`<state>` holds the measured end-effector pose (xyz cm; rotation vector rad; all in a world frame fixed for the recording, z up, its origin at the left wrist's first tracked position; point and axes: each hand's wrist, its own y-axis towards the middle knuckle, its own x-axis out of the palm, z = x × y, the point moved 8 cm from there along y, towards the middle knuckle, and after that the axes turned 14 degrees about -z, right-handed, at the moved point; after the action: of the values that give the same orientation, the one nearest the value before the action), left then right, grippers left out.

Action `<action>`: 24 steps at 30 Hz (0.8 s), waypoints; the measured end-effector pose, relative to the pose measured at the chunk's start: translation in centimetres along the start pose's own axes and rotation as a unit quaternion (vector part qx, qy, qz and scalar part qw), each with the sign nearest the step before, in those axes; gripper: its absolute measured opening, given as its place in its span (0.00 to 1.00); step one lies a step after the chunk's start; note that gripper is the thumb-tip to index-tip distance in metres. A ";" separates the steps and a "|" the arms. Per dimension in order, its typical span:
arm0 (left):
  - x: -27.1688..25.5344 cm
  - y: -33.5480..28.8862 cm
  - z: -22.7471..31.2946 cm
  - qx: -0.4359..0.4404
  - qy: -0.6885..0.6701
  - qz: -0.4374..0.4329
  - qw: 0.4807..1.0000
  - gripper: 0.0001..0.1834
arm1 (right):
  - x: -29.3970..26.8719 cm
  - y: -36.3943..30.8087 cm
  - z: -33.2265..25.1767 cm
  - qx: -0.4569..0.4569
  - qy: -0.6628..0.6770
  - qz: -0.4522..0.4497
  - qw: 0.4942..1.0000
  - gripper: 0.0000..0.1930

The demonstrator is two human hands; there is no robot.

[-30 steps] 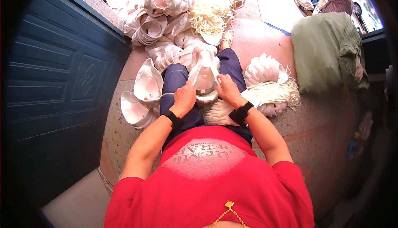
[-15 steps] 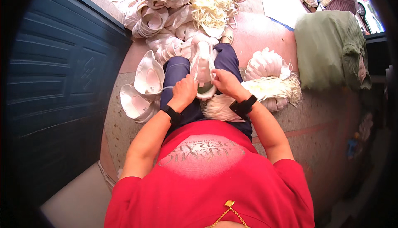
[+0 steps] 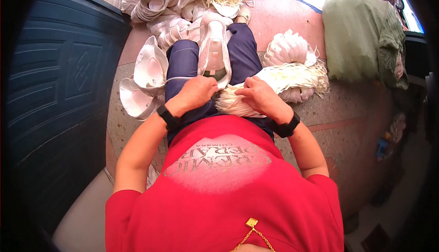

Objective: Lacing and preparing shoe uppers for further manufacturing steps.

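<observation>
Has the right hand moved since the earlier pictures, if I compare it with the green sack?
Yes: against the green sack, the right hand has moved back toward the red shirt and somewhat to the right, nearer the sack.

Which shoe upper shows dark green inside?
The upper between the legs, its heel by the left hand; the two uppers beside the left leg show pale lining, no green.

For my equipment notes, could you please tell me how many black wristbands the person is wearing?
2: the left wristband is just behind the left hand, the right wristband just behind the right hand; none seems hidden.
</observation>
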<state>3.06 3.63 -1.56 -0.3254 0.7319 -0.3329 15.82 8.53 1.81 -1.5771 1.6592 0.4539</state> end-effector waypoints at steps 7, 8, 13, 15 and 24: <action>3.5 1.2 1.9 0.033 -0.036 -0.129 0.991 0.10 | -0.2 -0.1 0.6 0.034 -0.051 0.005 0.998 0.03; 3.8 1.3 2.0 0.035 -0.026 -0.141 0.989 0.10 | -0.2 -0.2 0.6 0.034 -0.050 0.004 0.998 0.03; 3.7 1.6 1.4 0.042 -0.001 -0.145 0.989 0.10 | 0.4 0.2 0.3 0.018 -0.080 -0.054 0.995 0.02; 3.1 1.6 0.8 0.058 -0.033 -0.118 0.991 0.10 | 0.1 0.3 0.2 0.017 -0.086 -0.048 0.995 0.01; 2.2 1.6 3.0 0.070 -0.302 -0.213 0.927 0.07 | -5.5 0.7 0.9 -0.002 0.231 0.081 0.970 0.02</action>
<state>6.99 4.69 -1.45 -0.4248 0.0205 -0.6574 14.98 13.03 5.13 -1.6427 2.1484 0.1742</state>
